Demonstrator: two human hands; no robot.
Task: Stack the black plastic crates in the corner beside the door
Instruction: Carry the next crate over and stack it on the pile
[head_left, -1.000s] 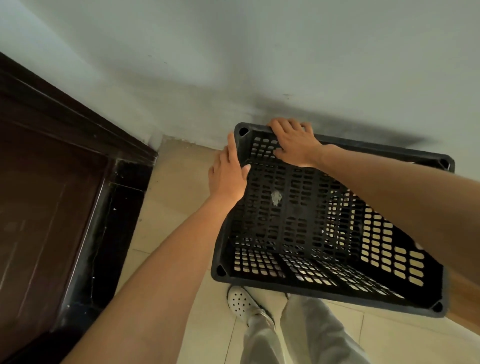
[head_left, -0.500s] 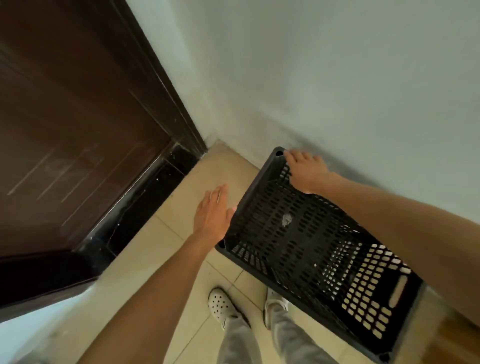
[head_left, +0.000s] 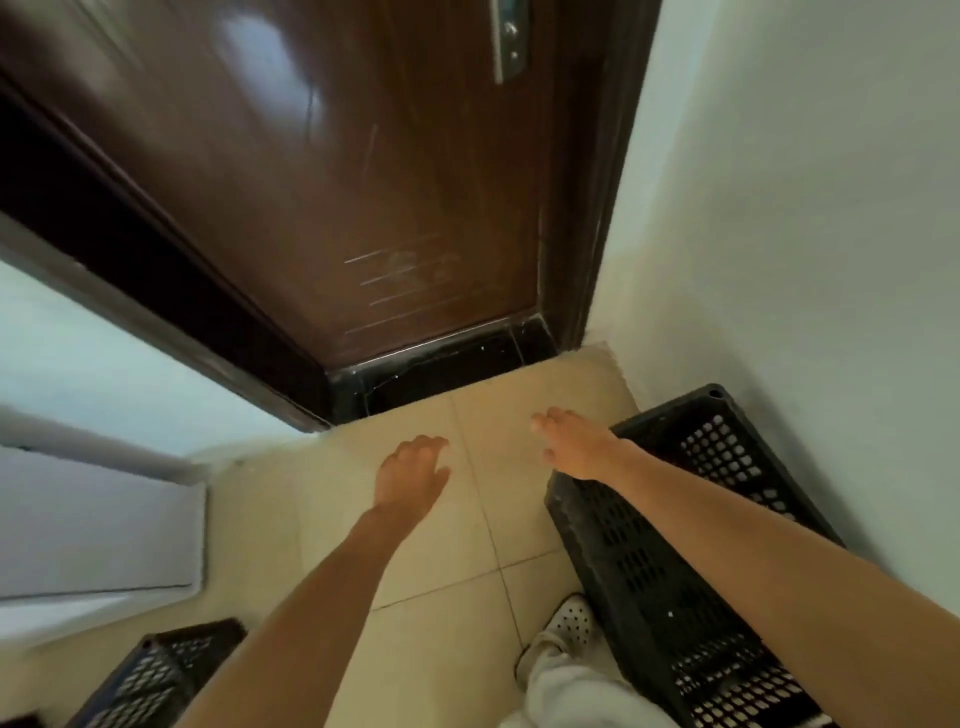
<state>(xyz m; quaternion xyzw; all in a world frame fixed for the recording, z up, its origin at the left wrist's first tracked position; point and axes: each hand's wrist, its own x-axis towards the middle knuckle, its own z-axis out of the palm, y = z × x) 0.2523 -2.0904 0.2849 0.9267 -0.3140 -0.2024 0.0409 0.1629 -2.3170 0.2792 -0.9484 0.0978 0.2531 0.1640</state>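
Nothing is held by the left grip (head_left: 413, 475) or right grip (head_left: 574, 447); fingers are relaxed. A black plastic crate (head_left: 156, 670), partly cropped, is seen back from the door (head_left: 363, 182), apparently nearer the left grip.

**Two black crates on the floor, well apart**

The first crate (head_left: 639, 566) is black plastic with slotted, perforated walls and a thick rim that has a round hole at its far corner. It stands on the tiled floor (head_left: 431, 561) with its long side along the pale wall (head_left: 805, 260). Its far end is near the corner beside the dark brown door (head_left: 363, 182). The second crate (head_left: 156, 670), of the same black perforated kind, lies well apart at the lower left. It is blurred and cut off by the frame edge.
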